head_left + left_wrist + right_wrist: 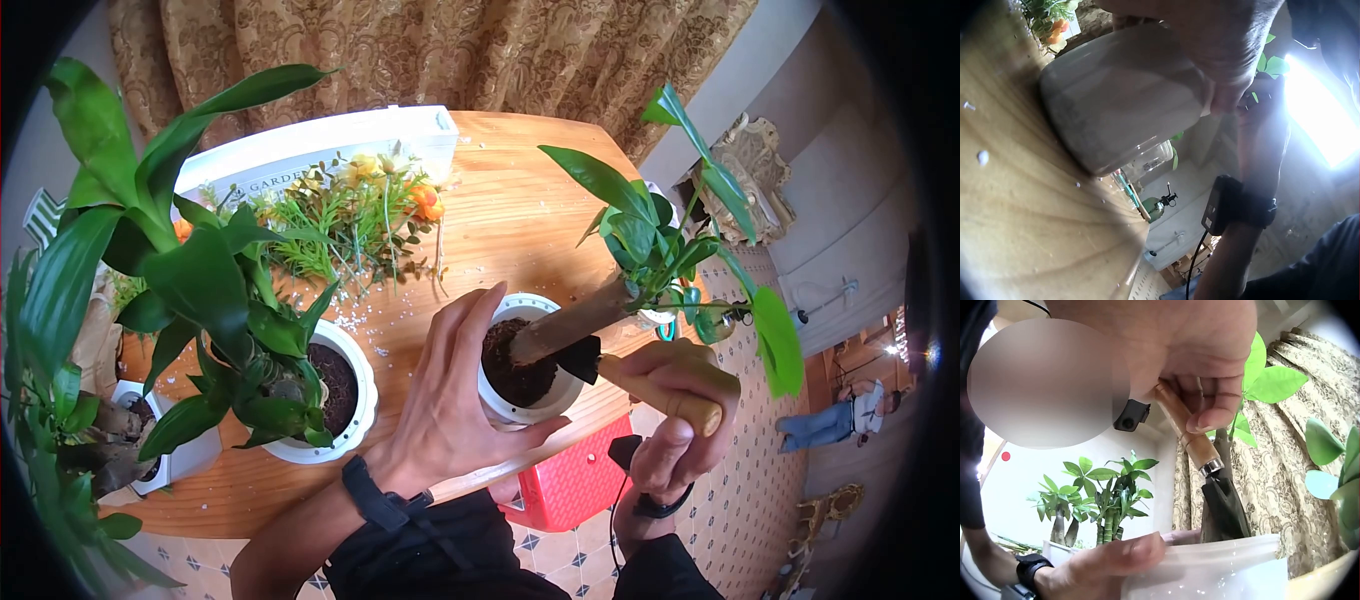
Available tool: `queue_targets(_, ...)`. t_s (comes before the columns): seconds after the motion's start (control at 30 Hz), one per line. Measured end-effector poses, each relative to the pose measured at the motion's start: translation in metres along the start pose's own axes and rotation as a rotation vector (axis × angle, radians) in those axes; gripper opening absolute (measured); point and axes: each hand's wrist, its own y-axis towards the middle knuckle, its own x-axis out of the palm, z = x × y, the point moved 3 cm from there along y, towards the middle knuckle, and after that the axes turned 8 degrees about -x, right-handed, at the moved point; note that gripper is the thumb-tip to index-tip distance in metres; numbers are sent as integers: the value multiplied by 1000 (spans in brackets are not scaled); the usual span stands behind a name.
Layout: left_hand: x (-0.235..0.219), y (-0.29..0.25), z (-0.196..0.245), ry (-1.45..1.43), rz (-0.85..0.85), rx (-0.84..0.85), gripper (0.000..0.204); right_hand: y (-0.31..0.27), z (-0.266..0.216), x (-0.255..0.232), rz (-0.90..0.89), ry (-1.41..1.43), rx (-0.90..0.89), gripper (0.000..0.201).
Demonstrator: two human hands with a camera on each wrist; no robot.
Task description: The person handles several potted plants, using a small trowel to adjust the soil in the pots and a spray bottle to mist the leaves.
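Note:
In the head view a white flower pot with dark soil stands near the table's front edge. A thick-trunked potted plant rises from it, leaning right. My left hand holds the pot from the left, fingers along its far side and thumb along the front. The pot's smooth wall fills much of the left wrist view. My right hand grips the wooden handle of a small garden trowel. Its black blade points down inside the pot's rim, beside the trunk.
Left of my hand stands another white pot with a leafy plant. Artificial flowers lie before a white planter box. White bits are scattered on the table. A red stool sits below the edge; a person is far right.

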Motion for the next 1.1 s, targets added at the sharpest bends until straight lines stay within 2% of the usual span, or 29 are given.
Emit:
queue_targets(0.07, 0, 0, 0, 1, -9, 3, 124, 1, 3, 1, 19, -1, 2, 39)
queue_targets(0.17, -1, 1, 1, -20, -10, 24, 123, 3, 5, 4, -50, -43, -14, 43)
queue_targets(0.27, 0, 1, -3, -72, -55, -6, 122, 0, -1, 3, 14, -15, 19, 44)
queue_targets(0.37, 3, 0, -6, -112, -108, -76, 120, 0, -1, -2, 0, -45, 13, 44)
queue_targets(0.53, 2, 1, -4, -74, -58, -14, 120, 0, 0, -2, -17, -42, 7, 44)
queue_targets(0.6, 2, 1, -4, -65, -51, -10, 120, 4, -1, -1, -101, -83, -11, 42)
queue_targets(0.7, 1, 2, -3, -47, -41, -6, 120, 0, -4, -3, -10, -26, 1, 39)
queue_targets(1.0, 0, 1, 0, -34, -14, 8, 119, 1, 0, 1, -73, -64, -14, 44)
queue_targets(1.1, 0, 1, 0, -26, -5, 12, 119, -2, -3, -1, -15, -33, -3, 44)
